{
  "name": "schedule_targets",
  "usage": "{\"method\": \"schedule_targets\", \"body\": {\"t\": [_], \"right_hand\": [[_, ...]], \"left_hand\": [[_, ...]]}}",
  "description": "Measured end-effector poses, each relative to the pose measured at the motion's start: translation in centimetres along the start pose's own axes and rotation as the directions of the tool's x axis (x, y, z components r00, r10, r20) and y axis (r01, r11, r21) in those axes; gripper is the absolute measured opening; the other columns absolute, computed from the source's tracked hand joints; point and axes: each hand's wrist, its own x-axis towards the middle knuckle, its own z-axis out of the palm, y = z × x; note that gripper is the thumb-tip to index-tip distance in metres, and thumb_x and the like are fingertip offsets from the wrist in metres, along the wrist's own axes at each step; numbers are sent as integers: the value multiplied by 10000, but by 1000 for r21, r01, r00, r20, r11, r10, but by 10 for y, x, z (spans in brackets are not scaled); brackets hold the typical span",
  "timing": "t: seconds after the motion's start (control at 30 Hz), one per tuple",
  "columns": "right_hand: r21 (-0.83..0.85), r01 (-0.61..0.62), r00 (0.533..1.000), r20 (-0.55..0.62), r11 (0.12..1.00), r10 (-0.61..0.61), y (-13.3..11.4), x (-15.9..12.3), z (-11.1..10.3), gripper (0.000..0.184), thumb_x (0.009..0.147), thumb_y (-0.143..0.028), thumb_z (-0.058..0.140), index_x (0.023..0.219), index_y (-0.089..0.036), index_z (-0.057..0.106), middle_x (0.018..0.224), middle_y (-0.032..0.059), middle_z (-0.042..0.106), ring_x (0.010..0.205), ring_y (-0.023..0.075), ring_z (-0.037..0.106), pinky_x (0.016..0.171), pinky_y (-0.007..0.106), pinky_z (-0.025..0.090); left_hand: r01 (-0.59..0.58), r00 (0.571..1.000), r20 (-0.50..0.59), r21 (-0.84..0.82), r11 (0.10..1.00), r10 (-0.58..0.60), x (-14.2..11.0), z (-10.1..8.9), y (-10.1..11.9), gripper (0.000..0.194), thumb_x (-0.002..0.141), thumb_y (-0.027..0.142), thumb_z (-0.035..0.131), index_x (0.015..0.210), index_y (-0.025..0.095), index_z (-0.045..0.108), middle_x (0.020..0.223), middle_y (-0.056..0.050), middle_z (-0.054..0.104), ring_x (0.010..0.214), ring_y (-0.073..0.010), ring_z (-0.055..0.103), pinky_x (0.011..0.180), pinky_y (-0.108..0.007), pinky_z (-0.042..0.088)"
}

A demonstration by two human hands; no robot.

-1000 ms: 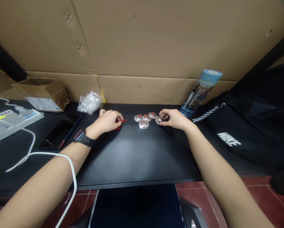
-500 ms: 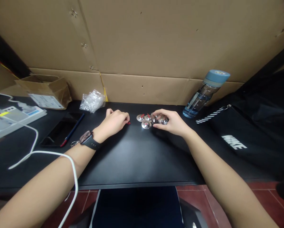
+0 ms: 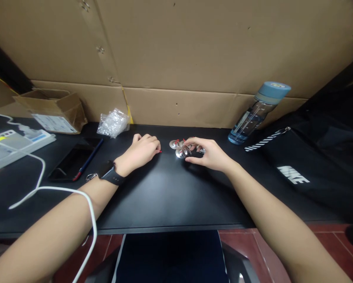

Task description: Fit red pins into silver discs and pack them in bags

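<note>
Several small silver metal discs with red loops (image 3: 176,144) lie clustered at the back middle of the black desk (image 3: 164,196). My right hand (image 3: 207,153) curls over the cluster's right side, fingers pinched round one disc (image 3: 186,151). My left hand (image 3: 142,151), with a dark watch on its wrist, rests closed on the desk just left of the discs. A bit of red cord (image 3: 159,151) peeks out at its fingertips.
A blue-capped water bottle (image 3: 254,114) leans at the back right, beside a black bag (image 3: 318,157). A crumpled clear plastic bag (image 3: 113,122), a cardboard box (image 3: 54,110), a phone with a pen (image 3: 74,163) and a white cable (image 3: 46,188) lie left. Cardboard walls the back.
My right hand slid left over the discs and closed on one. My left hand drew the red cord under its fingers, so less of it shows.
</note>
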Motion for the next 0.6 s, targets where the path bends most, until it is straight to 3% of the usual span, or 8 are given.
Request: {"method": "schedule_targets", "body": {"t": [0.13,0.27,0.43,0.6], "right_hand": [[66,-16,999,-40,998,18,-6,0,4,433,838,-314,837,1243,-271,690,1219,48,767,995,229,745,820,350,567],[239,-10,996,-87,971,32,-7,-1,15,468,840,-324,839,1274,-279,670,1268,63,745,1060,252,757,870,389,618],[494,-25,990,-108,869,90,-8,-2,30,528,840,-363,851,1311,-294,624,1354,76,692,1076,247,763,992,452,641],[633,-55,990,-66,772,124,-12,-2,35,568,817,-365,880,1308,-310,600,1387,78,656,1135,258,739,1058,500,618]], "left_hand": [[8,997,-71,-76,997,-14,2,-8,9,192,1062,294,493,967,225,644,1046,-72,764,1044,-261,623,877,-436,274],[-4,990,-140,-190,982,-23,1,-24,29,179,1080,301,495,1034,244,658,1095,-39,780,1057,-237,648,893,-420,271],[-36,984,-180,-295,955,-19,-5,-31,55,179,1062,374,570,1064,268,714,1132,-30,792,1087,-250,659,938,-422,295],[-24,966,-253,-285,958,-51,-7,-26,63,175,1040,401,622,1084,290,750,1148,-42,800,1162,-286,637,954,-461,315]]}}
